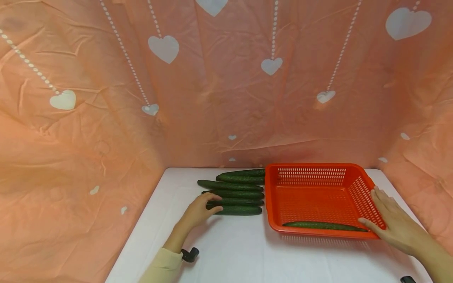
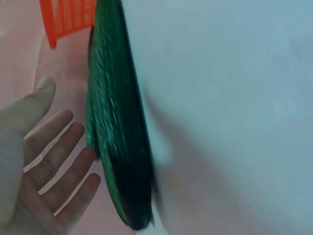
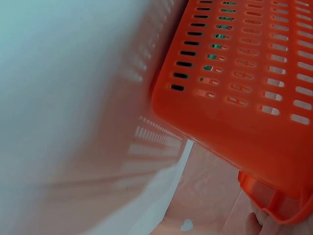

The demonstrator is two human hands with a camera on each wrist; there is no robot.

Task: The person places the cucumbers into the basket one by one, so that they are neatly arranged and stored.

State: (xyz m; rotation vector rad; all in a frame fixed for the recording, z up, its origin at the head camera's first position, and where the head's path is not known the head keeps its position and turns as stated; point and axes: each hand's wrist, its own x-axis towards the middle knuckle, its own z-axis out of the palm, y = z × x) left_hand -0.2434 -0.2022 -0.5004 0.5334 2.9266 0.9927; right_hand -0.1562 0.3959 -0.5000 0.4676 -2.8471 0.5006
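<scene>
Several dark green cucumbers lie side by side on the white table, left of a red plastic basket [image 1: 318, 166]. My left hand [image 1: 198, 210] is at the left ends of the two nearest ones, thumb and fingers spread. In the left wrist view its loosely bent fingers stand beside the front cucumber [image 2: 122, 122], not wrapped round it. Inside the basket, one cucumber [image 1: 323, 225] lies along the near wall. Flat along the basket's right rim rests my right hand [image 1: 398, 224], fingers extended and thumb over the near right corner. Only a bit of it shows in the right wrist view, by the basket's handle [image 3: 274, 210].
The white table [image 1: 226, 247] ends at orange-pink cloth walls [image 1: 219, 110] with white hearts, at the back and both sides. The two rearmost cucumbers [image 1: 240, 176] reach up to the basket's left rim. A black wrist device [image 1: 190, 254] sits by the left sleeve.
</scene>
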